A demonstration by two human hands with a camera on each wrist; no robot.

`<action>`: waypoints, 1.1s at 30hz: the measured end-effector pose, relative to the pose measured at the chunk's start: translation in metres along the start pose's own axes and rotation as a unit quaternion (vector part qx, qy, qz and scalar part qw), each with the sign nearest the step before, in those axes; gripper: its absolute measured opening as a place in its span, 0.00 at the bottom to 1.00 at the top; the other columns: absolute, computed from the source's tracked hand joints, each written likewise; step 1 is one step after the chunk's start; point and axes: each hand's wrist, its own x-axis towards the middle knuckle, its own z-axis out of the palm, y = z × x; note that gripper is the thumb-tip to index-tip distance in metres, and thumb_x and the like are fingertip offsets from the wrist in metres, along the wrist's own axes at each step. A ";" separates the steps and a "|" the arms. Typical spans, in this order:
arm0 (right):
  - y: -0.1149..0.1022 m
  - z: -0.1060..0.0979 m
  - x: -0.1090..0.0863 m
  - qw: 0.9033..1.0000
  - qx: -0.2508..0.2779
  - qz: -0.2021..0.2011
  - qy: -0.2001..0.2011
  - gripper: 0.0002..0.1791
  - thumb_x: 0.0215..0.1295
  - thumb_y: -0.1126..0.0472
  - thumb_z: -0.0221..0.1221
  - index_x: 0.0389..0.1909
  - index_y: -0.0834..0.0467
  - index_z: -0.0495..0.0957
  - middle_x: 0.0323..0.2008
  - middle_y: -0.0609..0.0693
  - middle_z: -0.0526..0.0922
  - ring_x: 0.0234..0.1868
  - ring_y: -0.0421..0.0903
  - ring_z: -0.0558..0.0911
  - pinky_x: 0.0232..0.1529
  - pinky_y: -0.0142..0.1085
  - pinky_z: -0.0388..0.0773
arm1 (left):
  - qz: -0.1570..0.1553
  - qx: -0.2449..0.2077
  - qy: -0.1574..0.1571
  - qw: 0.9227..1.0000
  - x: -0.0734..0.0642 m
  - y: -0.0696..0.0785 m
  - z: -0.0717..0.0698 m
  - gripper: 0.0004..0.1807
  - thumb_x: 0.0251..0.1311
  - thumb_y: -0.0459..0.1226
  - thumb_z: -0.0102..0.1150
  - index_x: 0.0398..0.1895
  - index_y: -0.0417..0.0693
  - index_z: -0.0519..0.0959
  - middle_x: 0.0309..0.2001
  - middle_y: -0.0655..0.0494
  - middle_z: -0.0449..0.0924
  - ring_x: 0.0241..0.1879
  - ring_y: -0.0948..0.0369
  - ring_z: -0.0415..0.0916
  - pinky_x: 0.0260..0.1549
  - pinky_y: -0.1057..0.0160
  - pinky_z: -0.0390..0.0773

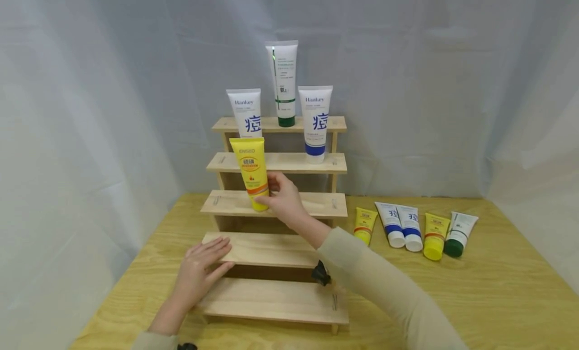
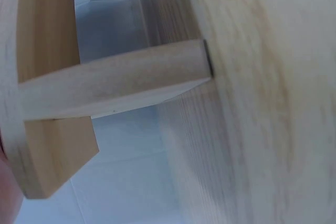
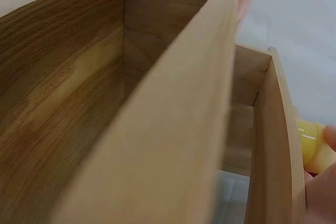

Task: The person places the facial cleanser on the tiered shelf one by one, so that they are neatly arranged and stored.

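My right hand (image 1: 284,199) pinches the lower part of a yellow squeeze tube (image 1: 251,174), which stands upright, cap down, at the middle step of a stepped wooden display rack (image 1: 253,299). In the right wrist view, the yellow cap and part of the hand show at the right edge. My left hand (image 1: 199,269) rests on the left end of a lower step, its fingers straight along the top and the thumb by the front edge. Behind the yellow tube, a white Hankey tube (image 1: 244,106) is partly hidden. Another white-and-blue Hankey tube (image 1: 315,121) stands to its right.
On the top step stands a white tube with a green cap (image 1: 285,83). Right of the rack, several tubes lie on the wooden table (image 1: 497,299): yellow (image 1: 364,224), white-and-blue (image 1: 390,224), and white with green cap (image 1: 460,232). A pale curtain (image 1: 407,88) hangs behind.
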 end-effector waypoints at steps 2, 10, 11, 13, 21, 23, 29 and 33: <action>0.001 0.002 0.000 1.000 0.003 -0.014 -0.001 0.27 0.46 0.72 0.64 0.50 0.63 0.68 0.44 0.55 0.76 0.46 0.47 0.74 0.46 0.34 0.72 | 0.001 0.002 0.000 1.000 0.001 0.001 0.000 0.21 0.38 0.40 0.67 0.38 0.38 0.80 0.44 0.46 0.77 0.44 0.49 0.75 0.42 0.42 0.66; 0.003 0.009 0.002 1.000 0.005 -0.029 -0.008 0.27 0.46 0.73 0.64 0.50 0.63 0.68 0.45 0.55 0.76 0.46 0.46 0.75 0.45 0.32 0.72 | -0.008 0.000 -0.004 1.000 0.000 0.001 0.000 0.21 0.37 0.38 0.68 0.39 0.38 0.80 0.45 0.46 0.77 0.45 0.49 0.74 0.43 0.42 0.65; 0.003 0.010 0.003 1.000 0.003 -0.027 -0.009 0.27 0.46 0.73 0.64 0.50 0.63 0.68 0.45 0.55 0.76 0.46 0.46 0.75 0.45 0.32 0.72 | -0.008 0.000 -0.004 1.000 0.000 0.001 0.000 0.21 0.37 0.38 0.68 0.39 0.38 0.80 0.45 0.46 0.77 0.45 0.49 0.74 0.43 0.42 0.65; 0.002 0.011 0.003 1.000 0.000 -0.024 -0.011 0.27 0.47 0.72 0.64 0.50 0.63 0.68 0.45 0.55 0.76 0.46 0.46 0.75 0.46 0.32 0.72 | -0.008 -0.001 -0.003 1.000 0.000 0.001 0.001 0.21 0.39 0.40 0.67 0.38 0.38 0.80 0.45 0.46 0.77 0.45 0.49 0.74 0.43 0.42 0.65; 0.001 0.016 0.003 1.000 -0.007 -0.018 -0.008 0.27 0.48 0.71 0.63 0.51 0.61 0.68 0.46 0.53 0.76 0.46 0.45 0.74 0.47 0.33 0.71 | -0.005 0.000 -0.001 1.000 -0.001 -0.001 0.002 0.21 0.36 0.39 0.68 0.39 0.39 0.80 0.45 0.47 0.77 0.45 0.50 0.74 0.43 0.43 0.65; 0.001 0.017 0.003 1.000 -0.005 -0.017 -0.010 0.27 0.49 0.70 0.63 0.52 0.61 0.68 0.46 0.53 0.75 0.47 0.44 0.74 0.47 0.32 0.71 | -0.001 -0.001 0.001 1.000 -0.001 -0.001 0.002 0.21 0.36 0.38 0.68 0.38 0.39 0.80 0.45 0.47 0.77 0.45 0.50 0.74 0.43 0.44 0.65; 0.000 0.017 0.002 1.000 -0.011 -0.023 -0.009 0.27 0.48 0.70 0.64 0.51 0.60 0.68 0.46 0.52 0.75 0.47 0.44 0.74 0.48 0.33 0.71 | -0.005 -0.001 0.001 1.000 -0.001 0.000 0.001 0.21 0.38 0.40 0.67 0.39 0.39 0.80 0.45 0.47 0.77 0.45 0.50 0.74 0.44 0.43 0.64; -0.001 0.016 0.000 1.000 -0.017 -0.019 -0.013 0.28 0.49 0.68 0.64 0.53 0.58 0.67 0.46 0.50 0.75 0.48 0.43 0.73 0.50 0.34 0.69 | -0.011 -0.001 -0.004 1.000 -0.001 -0.001 0.001 0.21 0.38 0.39 0.67 0.39 0.39 0.80 0.45 0.47 0.77 0.45 0.50 0.74 0.44 0.42 0.64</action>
